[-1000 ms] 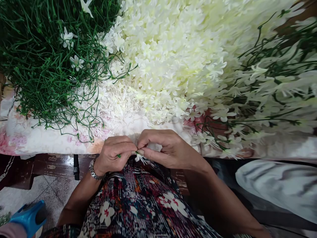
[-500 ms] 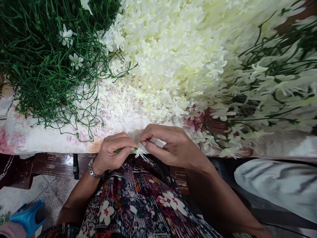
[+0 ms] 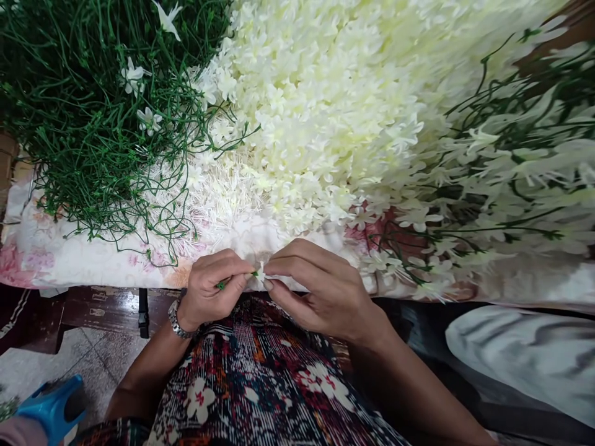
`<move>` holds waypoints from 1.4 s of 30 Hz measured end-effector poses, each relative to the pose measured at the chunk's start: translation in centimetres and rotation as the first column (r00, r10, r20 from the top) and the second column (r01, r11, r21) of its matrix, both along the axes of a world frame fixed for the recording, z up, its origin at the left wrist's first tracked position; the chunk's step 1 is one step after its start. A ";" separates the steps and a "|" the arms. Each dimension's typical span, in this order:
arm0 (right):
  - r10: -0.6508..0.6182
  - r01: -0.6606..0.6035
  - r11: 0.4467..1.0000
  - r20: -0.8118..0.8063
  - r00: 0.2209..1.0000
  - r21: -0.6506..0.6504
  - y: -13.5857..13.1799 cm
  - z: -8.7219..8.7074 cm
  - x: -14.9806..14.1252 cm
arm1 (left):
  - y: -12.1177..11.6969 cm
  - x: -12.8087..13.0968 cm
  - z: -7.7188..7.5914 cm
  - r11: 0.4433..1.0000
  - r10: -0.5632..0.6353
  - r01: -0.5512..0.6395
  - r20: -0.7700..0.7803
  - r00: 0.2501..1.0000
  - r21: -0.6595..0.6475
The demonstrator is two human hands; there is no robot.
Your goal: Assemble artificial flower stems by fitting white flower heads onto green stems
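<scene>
At the near edge of the cloth-covered table, my left hand (image 3: pixel 217 282) pinches a green plastic flower stem (image 3: pixel 222 285); only its green tips show beside the fingers. A small white artificial flower (image 3: pixel 260 274) is at the stem's end, between my two hands. My right hand (image 3: pixel 320 288) has thumb and forefinger closed on the flower's right side. Just beyond lie thin white stamens (image 3: pixel 209 198) and a big heap of pale yellow-white artificial petals (image 3: pixel 334 105).
A tangle of green stems (image 3: pixel 93 124) fills the left, a few white flowers lying on it. Finished-looking flower sprays (image 3: pixel 520 161) spread across the right. The floral cloth (image 3: pixel 93 260) covers the table edge. A blue plastic object (image 3: pixel 51 406) is at the lower left.
My right hand has closed in on the stem's end. The white flower there now stands spread between the fingertips, where loose white stamens pointed down before. The left hand keeps its pinch.
</scene>
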State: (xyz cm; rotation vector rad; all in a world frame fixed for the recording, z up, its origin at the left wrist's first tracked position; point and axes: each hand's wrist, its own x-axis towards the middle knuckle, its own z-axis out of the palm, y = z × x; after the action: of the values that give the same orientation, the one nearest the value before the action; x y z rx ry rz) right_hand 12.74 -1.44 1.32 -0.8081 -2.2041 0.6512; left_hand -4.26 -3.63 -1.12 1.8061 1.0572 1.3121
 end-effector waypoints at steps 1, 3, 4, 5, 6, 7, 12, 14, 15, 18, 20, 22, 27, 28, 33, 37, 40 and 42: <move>-0.004 0.003 1.000 -0.005 1.000 -0.012 -0.1 -0.1 0.0 | 0.0 0.0 0.0 1.000 0.010 -0.010 -0.024 1.000 0.028; -0.019 0.018 0.999 -0.019 1.000 -0.048 -0.2 -0.2 -0.2 | -0.1 0.1 -0.1 0.996 0.038 -0.032 -0.066 0.997 0.082; -0.031 0.029 0.997 -0.030 0.999 -0.069 -0.4 -0.3 -0.2 | -0.1 0.2 -0.1 0.993 0.055 -0.046 -0.083 0.995 0.106; -0.046 0.042 0.995 -0.043 0.998 -0.087 -0.5 -0.4 -0.4 | -0.2 0.3 -0.2 0.990 0.074 -0.062 -0.095 0.993 0.124; -0.065 0.059 0.993 -0.057 0.996 -0.098 -0.6 -0.6 -0.5 | -0.2 0.3 -0.2 0.988 0.089 -0.075 -0.104 0.991 0.133; -0.088 0.080 0.992 -0.072 0.994 -0.100 -0.8 -0.7 -0.6 | -0.3 0.4 -0.2 0.987 0.101 -0.086 -0.111 0.989 0.133; -0.183 0.178 0.981 -0.063 0.981 -0.070 -1.1 -1.1 -1.0 | -0.4 0.6 -0.3 0.991 0.112 -0.102 -0.129 0.985 0.082; -0.170 0.168 0.984 -0.029 0.985 -0.060 -1.0 -1.2 -1.0 | -0.4 0.6 -0.4 0.994 0.103 -0.097 -0.119 0.988 0.057; -0.160 0.159 0.986 -0.011 0.987 -0.053 -0.9 -1.2 -1.0 | -0.4 0.6 -0.4 0.995 0.099 -0.095 -0.114 0.988 0.044; -0.146 0.147 0.989 0.026 0.989 -0.026 -0.7 -1.4 -1.0 | -0.3 0.6 -0.7 0.995 0.096 -0.095 -0.113 0.989 0.018; -0.146 0.147 0.989 0.040 0.988 -0.011 -0.5 -1.5 -1.1 | -0.2 0.6 -0.7 0.995 0.098 -0.097 -0.122 0.988 0.015; -0.143 0.144 0.990 0.047 0.989 -0.007 -0.5 -1.6 -1.3 | -0.2 0.6 -0.8 0.995 0.104 -0.103 -0.134 0.985 0.015; -0.143 0.143 0.990 0.036 0.989 -0.002 -0.4 -2.0 -1.6 | -0.1 0.8 -0.8 0.989 0.151 -0.149 -0.158 0.976 0.025; -0.143 0.143 0.990 0.036 0.989 0.001 -0.4 -2.1 -1.6 | -0.1 0.8 -0.8 0.988 0.157 -0.155 -0.164 0.974 0.023; -0.145 0.144 0.989 0.046 0.988 0.024 -0.2 -2.2 -1.6 | -0.1 0.8 -0.7 0.989 0.128 -0.136 -0.126 0.984 -0.064; -0.089 0.090 0.996 0.044 0.995 -0.021 0.0 -1.1 -1.2 | 0.0 0.5 -0.3 0.967 0.116 -0.107 0.024 0.993 -0.231; -0.075 0.073 0.997 0.035 0.997 0.038 0.1 -0.5 -0.9 | 0.1 0.2 -0.2 0.943 0.124 -0.081 0.115 0.985 -0.324; -0.081 0.075 0.992 0.047 0.996 0.104 0.1 -0.4 -0.8 | 0.2 0.1 -0.1 0.932 0.118 -0.062 0.136 0.984 -0.357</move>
State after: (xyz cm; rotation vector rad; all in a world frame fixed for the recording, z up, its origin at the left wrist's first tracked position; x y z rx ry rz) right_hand 11.98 -1.35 0.94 -0.8618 -2.2197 0.4808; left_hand -4.12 -3.48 -1.22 1.3824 1.2130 1.2041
